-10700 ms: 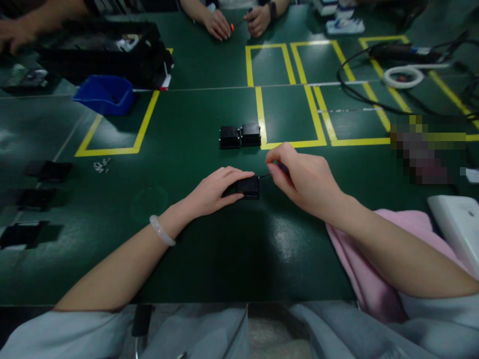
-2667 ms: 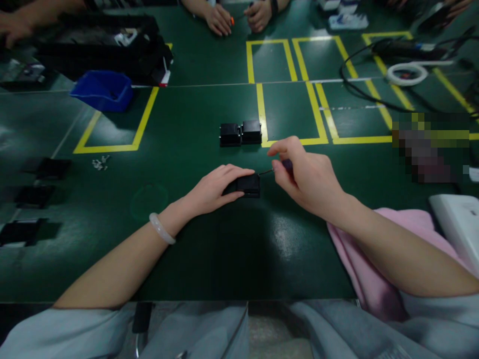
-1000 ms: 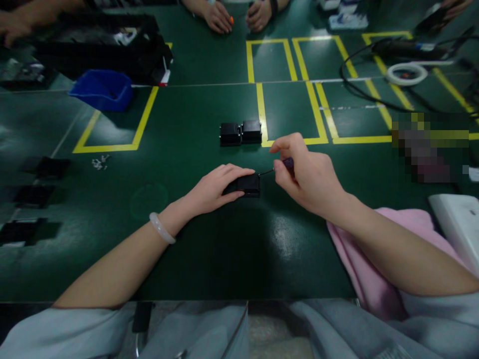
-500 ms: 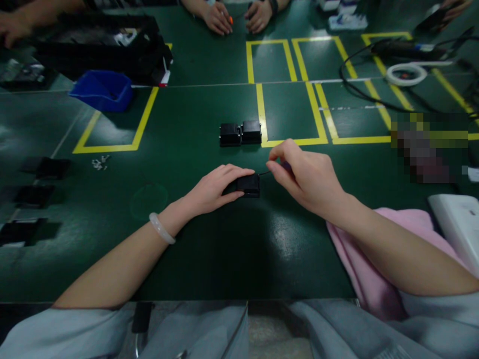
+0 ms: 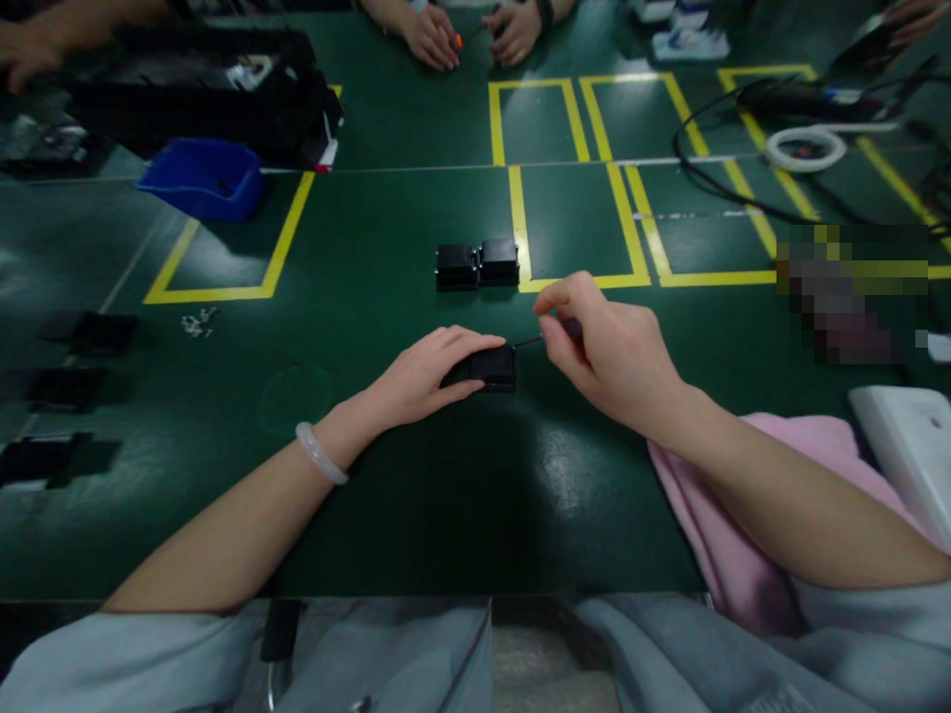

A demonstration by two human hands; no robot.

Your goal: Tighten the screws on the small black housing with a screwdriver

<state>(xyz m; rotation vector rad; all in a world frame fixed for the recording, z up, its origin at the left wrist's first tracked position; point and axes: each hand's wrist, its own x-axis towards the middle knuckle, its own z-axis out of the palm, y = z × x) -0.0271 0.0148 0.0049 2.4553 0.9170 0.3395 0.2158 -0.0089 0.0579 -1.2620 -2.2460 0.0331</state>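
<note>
My left hand [image 5: 416,381] is closed on a small black box [image 5: 496,370] lying on the green table, with thumb and fingers on opposite sides of it. My right hand [image 5: 620,347] pinches a thin screwdriver [image 5: 529,343], its dark handle mostly hidden by the fingers. The slim shaft points left, and its tip meets the right side of the box near the upper corner. Just beyond stand two similar black boxes, one on the left [image 5: 456,265] and one on the right [image 5: 499,261], with small shiny bits at their sides.
Loose screws [image 5: 197,322] lie left of my hands, below a blue bin [image 5: 204,178] and a large black tray [image 5: 200,99]. Dark parts [image 5: 66,389] line the left side. A pink cloth [image 5: 713,485] lies under my right forearm. Across the table are a co-worker's hands [image 5: 432,38].
My right hand has shifted very slightly right and its fingers have turned a little, showing more of the screwdriver's shaft and handle. My left hand and the box stay in place.
</note>
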